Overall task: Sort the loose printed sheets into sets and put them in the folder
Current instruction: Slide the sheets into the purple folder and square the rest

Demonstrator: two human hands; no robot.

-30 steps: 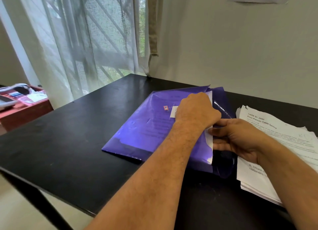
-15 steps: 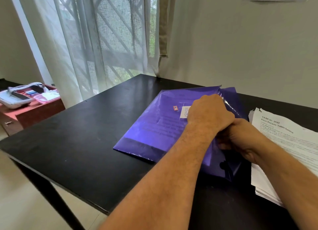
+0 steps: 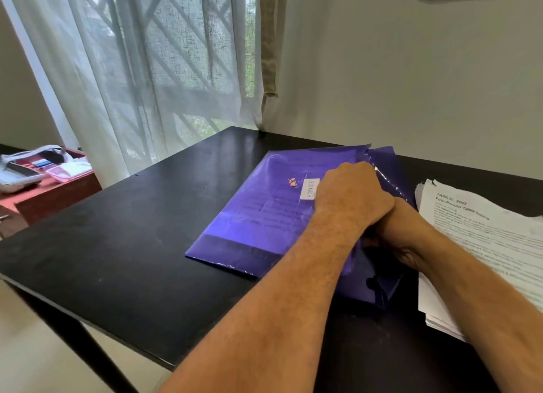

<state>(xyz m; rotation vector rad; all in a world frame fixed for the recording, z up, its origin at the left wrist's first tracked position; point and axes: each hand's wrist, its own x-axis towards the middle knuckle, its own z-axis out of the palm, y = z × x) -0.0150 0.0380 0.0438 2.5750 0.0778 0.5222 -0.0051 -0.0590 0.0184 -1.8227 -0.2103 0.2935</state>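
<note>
A translucent purple folder (image 3: 264,216) lies flat on the black table (image 3: 132,231), with printed sheets showing faintly through its cover and a white label (image 3: 309,188) on top. My left hand (image 3: 349,192) sits on the folder's right part, its fingers curled over the edge of the top cover. My right hand (image 3: 411,237) is tucked against the folder's open right side, below my left wrist, and its fingers are hidden. A stack of loose printed sheets (image 3: 484,239) lies on the table just right of the folder.
A red cabinet (image 3: 44,198) with a tray of small items stands left of the table. A sheer curtain (image 3: 147,69) hangs behind the table's far left corner, and a plain wall runs along its back edge.
The white sheet edge that stuck out of the folder's right side is out of sight inside it. My right hand moved in under my left wrist. The view shifted left.
</note>
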